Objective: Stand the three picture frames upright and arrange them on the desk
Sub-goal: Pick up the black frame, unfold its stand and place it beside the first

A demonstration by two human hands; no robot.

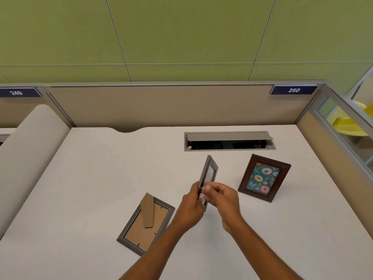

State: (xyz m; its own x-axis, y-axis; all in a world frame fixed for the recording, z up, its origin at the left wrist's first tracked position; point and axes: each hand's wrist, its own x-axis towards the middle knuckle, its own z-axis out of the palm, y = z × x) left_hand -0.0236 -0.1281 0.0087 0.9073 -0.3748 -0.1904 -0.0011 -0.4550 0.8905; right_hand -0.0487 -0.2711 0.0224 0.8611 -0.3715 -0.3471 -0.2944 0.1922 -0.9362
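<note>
Head view: left hand (190, 207) and right hand (222, 197) both grip a grey frame (209, 174), held edge-on above the desk (90, 178). A brown frame (264, 177) stands upright to the right; a second grey frame (145, 224) lies face-down, left of the hands.

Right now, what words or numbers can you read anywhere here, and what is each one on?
"249" on the dark blue sign at the top of the partition, far left.
"250" on the matching dark blue sign at the top of the partition, right.
The brown frame standing on the desk shows a doughnut picture; any small marks in it are too blurred to read.
No other text shows.
</note>
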